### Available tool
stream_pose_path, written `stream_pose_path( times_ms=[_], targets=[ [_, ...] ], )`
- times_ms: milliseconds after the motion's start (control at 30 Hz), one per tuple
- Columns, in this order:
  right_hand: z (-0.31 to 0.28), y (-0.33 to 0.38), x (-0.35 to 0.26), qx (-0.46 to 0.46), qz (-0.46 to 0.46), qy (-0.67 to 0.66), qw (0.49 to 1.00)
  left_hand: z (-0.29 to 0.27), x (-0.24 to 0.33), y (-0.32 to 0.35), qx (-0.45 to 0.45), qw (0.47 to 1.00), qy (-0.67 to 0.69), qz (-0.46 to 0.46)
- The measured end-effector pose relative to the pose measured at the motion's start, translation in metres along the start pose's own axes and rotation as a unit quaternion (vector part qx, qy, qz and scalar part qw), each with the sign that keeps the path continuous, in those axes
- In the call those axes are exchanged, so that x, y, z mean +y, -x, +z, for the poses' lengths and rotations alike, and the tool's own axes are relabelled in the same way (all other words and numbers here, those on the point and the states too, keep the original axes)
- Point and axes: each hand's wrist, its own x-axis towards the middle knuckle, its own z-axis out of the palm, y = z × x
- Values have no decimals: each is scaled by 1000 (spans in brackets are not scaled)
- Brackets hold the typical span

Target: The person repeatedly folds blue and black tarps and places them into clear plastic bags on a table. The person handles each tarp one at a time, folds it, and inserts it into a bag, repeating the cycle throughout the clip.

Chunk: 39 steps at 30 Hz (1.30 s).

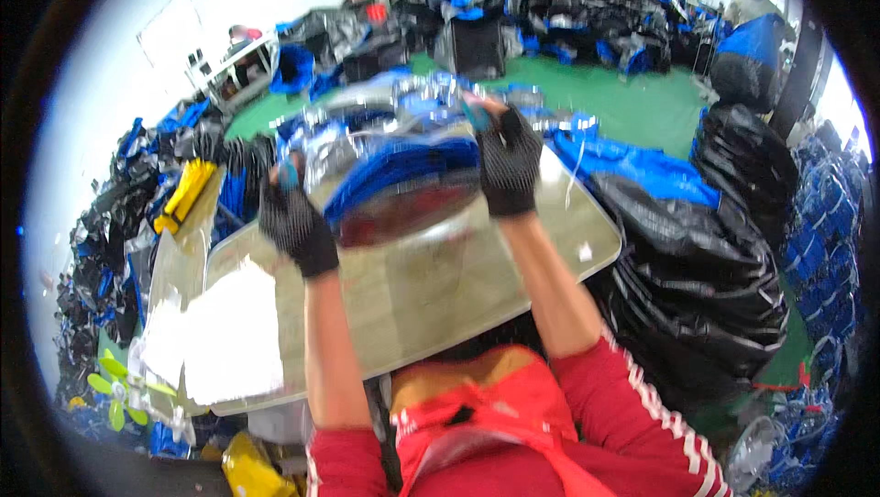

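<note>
Both my hands wear black knit gloves with the fingertips bare, and something teal shows at the fingers of each. Between them, over the far part of the table (412,286), lies a bundle of blue and clear plastic bags (403,171), its blue edge bowed in a curve. My left hand (295,220) is closed at the left side of the bundle. Farther out, my right hand (509,158) is closed at its upper right edge. Motion blurs the fingertips, and the exact grip is partly hidden.
White paper sheets (234,336) lie on the table's left end. A yellow folded piece (188,193) rests beyond them. Large black bags (697,286) crowd the right side. Blue and black heaps (587,16) line the back. A green fan (119,392) stands lower left. Another person (752,2) is far right.
</note>
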Motion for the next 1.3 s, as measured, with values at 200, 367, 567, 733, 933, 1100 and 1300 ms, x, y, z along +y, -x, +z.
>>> stream_pose_path(
  times_ms=[200, 367, 567, 733, 933, 1100, 1300],
  targets=[
    [-31, -25, -67, -59, 120, -207, 969, -34, 71, -23, -27, 997, -74, -27],
    [-62, -34, -81, -192, 112, -141, 965, -63, 109, -35, -230, 932, -44, -277],
    [-41, 91, 83, -384, 223, 246, 862, -142, -53, 41, -172, 904, -130, -369],
    [-70, 131, 149, -341, 305, 128, 880, -323, -10, 146, -472, 677, -413, -384],
    [-4, 93, 104, -410, 50, 157, 897, -287, 23, 157, -615, 493, -485, -378],
    [51, 116, 91, -566, 70, 161, 806, -104, -82, 141, -255, 820, -40, -512],
    [68, 125, 79, -601, -30, 144, 786, -68, -118, 137, -248, 786, 110, -555]
  ],
)
